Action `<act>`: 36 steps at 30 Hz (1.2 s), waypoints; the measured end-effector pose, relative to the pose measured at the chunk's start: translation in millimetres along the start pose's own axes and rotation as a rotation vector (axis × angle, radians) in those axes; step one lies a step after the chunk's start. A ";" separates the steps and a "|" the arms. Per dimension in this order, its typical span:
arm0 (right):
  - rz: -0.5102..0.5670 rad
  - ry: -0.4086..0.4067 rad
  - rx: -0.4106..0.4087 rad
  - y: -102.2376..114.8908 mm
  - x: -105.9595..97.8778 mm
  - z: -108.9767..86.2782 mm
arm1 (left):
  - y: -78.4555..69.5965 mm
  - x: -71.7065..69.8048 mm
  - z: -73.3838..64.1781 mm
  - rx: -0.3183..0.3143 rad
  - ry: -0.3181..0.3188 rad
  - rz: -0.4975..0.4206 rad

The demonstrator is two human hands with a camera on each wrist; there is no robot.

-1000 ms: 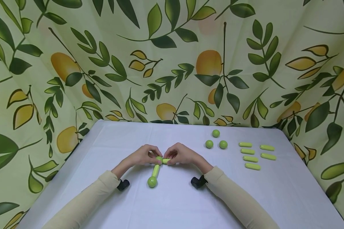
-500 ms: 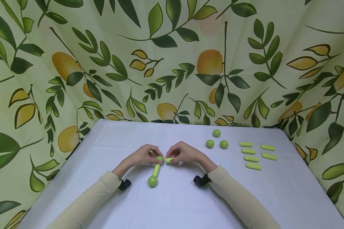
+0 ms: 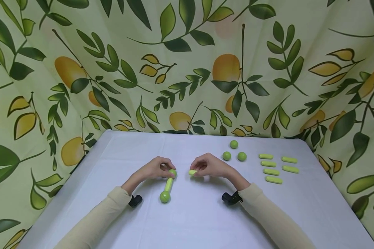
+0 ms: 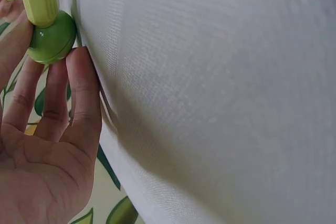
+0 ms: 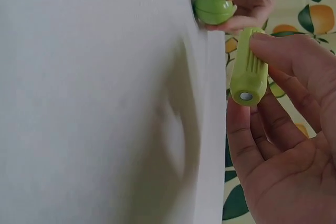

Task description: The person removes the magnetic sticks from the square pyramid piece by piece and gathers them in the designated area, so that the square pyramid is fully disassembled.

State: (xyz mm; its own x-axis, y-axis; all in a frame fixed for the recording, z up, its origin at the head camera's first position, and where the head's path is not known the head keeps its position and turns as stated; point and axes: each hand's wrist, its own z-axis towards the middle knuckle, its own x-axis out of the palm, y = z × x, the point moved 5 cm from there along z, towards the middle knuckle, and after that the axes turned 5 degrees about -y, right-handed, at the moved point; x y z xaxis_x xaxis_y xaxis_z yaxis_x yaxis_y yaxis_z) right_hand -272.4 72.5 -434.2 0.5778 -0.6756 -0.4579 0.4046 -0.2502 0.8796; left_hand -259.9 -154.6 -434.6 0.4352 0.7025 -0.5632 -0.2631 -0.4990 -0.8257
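Observation:
My left hand [image 3: 158, 168] pinches a green ball [image 3: 172, 173] between thumb and fingers. A yellow-green rod [image 3: 168, 185] joins that ball to a second green ball [image 3: 165, 196] nearer the front, both lying on the table. To the right, apart from them, my right hand [image 3: 210, 166] pinches a loose ribbed rod [image 3: 193, 172]. In the right wrist view, a round silver metal tip shows on the end of this loose rod [image 5: 248, 72]. The left wrist view shows the fingertips around the held ball [image 4: 54, 38], with its rod rising from it.
Several green balls [image 3: 234, 144] sit at the back right of the white-covered table [image 3: 187, 221]. Right of them lie several yellow-green rods [image 3: 271, 172] in two columns. A leaf-and-fruit patterned curtain [image 3: 187, 69] stands behind the table.
My right hand has drawn its rod rightward, away from the ball in my left hand, opening a gap between them. The left hand and the joined pieces have hardly moved.

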 end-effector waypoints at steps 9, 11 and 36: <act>0.004 -0.035 0.008 0.2 -21.3 -22.3 | 3.8 -1.0 0.9 -0.017 0.004 -0.030; 0.001 -0.047 0.012 0.1 -26.3 -27.6 | 3.3 -1.4 1.0 -0.020 0.008 -0.029; -0.117 -0.254 0.152 -23.9 -109.7 -149.8 | 2.0 0.1 0.4 -0.052 0.019 -0.058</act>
State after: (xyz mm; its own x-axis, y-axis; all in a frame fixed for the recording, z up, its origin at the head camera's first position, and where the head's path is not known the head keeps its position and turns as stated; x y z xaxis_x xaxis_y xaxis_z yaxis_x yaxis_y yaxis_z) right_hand -239.2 256.5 -424.2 0.3301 -0.7829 -0.5274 0.3365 -0.4244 0.8406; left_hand -260.7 -155.3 -436.3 0.4647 0.7215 -0.5133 -0.1917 -0.4840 -0.8538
